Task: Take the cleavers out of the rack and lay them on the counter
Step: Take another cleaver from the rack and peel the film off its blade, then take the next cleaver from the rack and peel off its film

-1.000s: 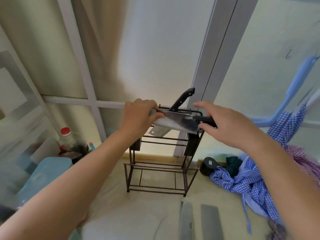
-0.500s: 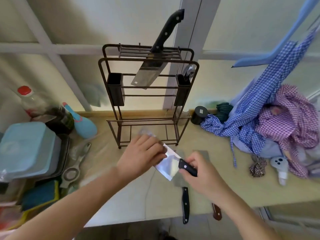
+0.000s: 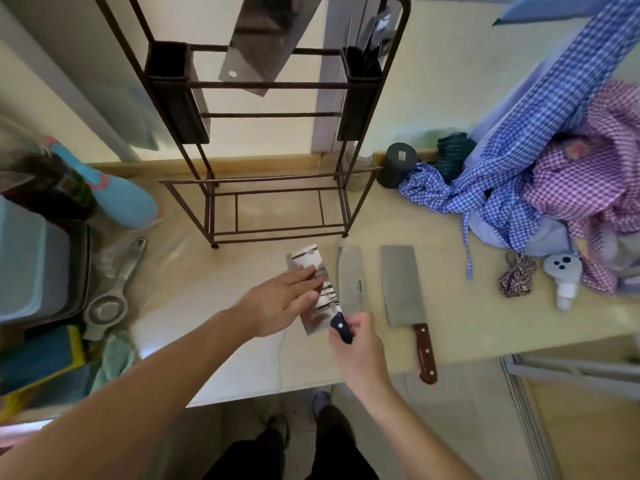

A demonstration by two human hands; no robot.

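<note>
A shiny cleaver (image 3: 307, 263) with a black handle lies flat or nearly flat on the beige counter (image 3: 467, 323), in front of the brown wire rack (image 3: 273, 85). My right hand (image 3: 360, 348) grips its handle. My left hand (image 3: 280, 304) rests with spread fingers on the blade. To its right lie two more cleavers: one (image 3: 350, 277) whose handle is hidden under my right hand, and one (image 3: 401, 285) with a brown wooden handle. One cleaver (image 3: 263, 39) still hangs in the rack's top.
Checked blue and purple cloths (image 3: 540, 174) are heaped at the right, with a small white bottle (image 3: 564, 275) and a black cylinder (image 3: 398, 164). At the left stand a blue tub (image 3: 31, 258), a metal strainer (image 3: 110, 299) and bottles. The counter's front edge runs just below the handles.
Both hands carried the cleaver from the rack's top down to the counter and laid it left of the two others. The view tilted down.
</note>
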